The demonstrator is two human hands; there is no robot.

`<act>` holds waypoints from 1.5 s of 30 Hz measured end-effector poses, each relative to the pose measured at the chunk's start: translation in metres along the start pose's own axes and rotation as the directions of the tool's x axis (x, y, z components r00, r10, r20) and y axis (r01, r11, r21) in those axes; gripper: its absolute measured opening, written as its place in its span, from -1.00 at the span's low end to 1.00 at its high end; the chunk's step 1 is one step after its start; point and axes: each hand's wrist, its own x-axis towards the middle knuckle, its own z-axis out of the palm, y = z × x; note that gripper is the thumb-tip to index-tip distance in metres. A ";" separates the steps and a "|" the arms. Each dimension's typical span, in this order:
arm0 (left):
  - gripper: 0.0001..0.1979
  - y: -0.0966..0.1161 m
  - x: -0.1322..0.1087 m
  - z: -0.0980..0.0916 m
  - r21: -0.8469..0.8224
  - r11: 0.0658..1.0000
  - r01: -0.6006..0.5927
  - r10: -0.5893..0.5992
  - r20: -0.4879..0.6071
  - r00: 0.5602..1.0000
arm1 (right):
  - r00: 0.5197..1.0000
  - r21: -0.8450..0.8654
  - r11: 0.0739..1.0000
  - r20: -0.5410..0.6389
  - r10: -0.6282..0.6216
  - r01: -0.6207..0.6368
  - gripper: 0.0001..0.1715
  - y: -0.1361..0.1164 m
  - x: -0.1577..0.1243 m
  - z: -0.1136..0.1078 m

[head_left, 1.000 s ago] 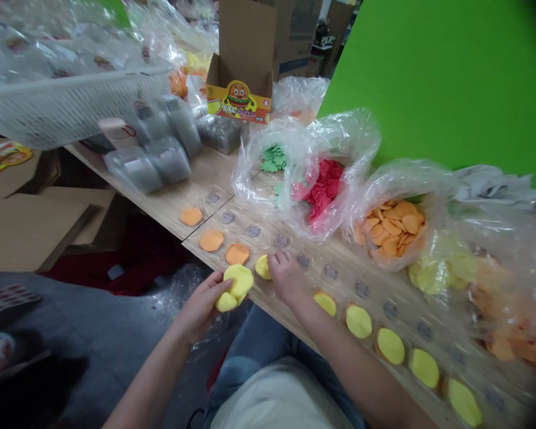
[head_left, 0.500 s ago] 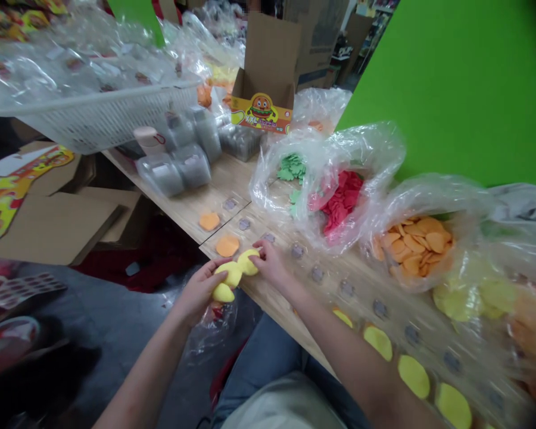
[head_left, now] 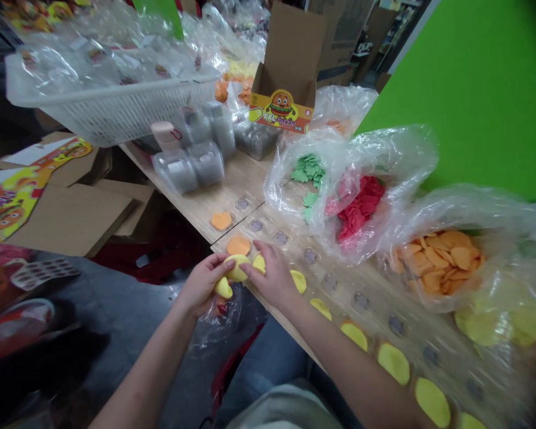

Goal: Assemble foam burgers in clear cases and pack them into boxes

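My left hand (head_left: 203,285) is shut on yellow foam discs, one large (head_left: 237,268) and one small (head_left: 223,288), just off the edge of a wooden board (head_left: 268,229). My right hand (head_left: 271,277) lies spread at the board's edge, its thumb against the large disc. Its fingers are beside a yellow foam piece (head_left: 259,263) on the board. An orange foam disc (head_left: 239,245) sits just beyond my hands. A row of yellow discs (head_left: 354,335) lies along the board's near side. Round grey recesses (head_left: 309,256) dot the board.
Clear bags hold green foam pieces (head_left: 308,171), red foam pieces (head_left: 360,205) and orange discs (head_left: 442,256). Further back are a white plastic basket (head_left: 125,116), a burger-printed box (head_left: 281,107) and a green panel (head_left: 482,89). Cardboard sheets (head_left: 67,217) lie lower left.
The view has swung left, so the board and bags sit further right. My hands have drawn closer together, and my right thumb now meets the large yellow disc.
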 end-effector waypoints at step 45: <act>-0.90 -0.065 0.016 -0.138 -0.434 0.853 -0.288 -0.153 -0.738 0.657 | 0.963 -0.246 0.938 -0.053 -0.263 0.243 -0.61 0.020 -0.020 -0.015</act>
